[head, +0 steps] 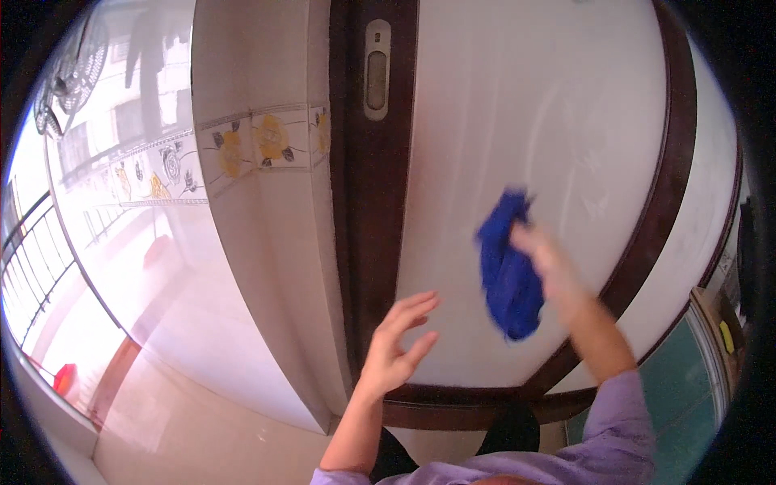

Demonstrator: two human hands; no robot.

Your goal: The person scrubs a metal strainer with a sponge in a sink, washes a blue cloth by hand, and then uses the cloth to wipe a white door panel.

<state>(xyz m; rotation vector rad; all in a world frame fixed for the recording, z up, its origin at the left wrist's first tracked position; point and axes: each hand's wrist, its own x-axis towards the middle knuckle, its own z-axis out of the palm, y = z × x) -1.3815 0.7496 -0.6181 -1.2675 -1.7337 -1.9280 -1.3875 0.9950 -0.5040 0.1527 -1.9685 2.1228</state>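
Observation:
A crumpled blue cloth (pixel 510 273) hangs from my right hand (pixel 545 260), whose fingers are shut on its upper part. Motion blurs that hand and forearm. Behind the cloth stands a sliding door with a white frosted panel (pixel 473 109) and a dark brown frame (pixel 373 200). My left hand (pixel 397 345) holds nothing; its fingers are apart and curved, in front of the panel's lower left part. Whether either hand or the cloth touches the panel, I cannot tell. A metal recessed pull handle (pixel 376 70) is set in the frame's upper left.
Left of the door is a tiled wall (pixel 267 242) with a yellow-flower border (pixel 271 136). Farther left are a metal railing (pixel 36 267) and a red object (pixel 65 379) near the glossy floor (pixel 200 430). At the right stands a green-panelled cabinet (pixel 679 370).

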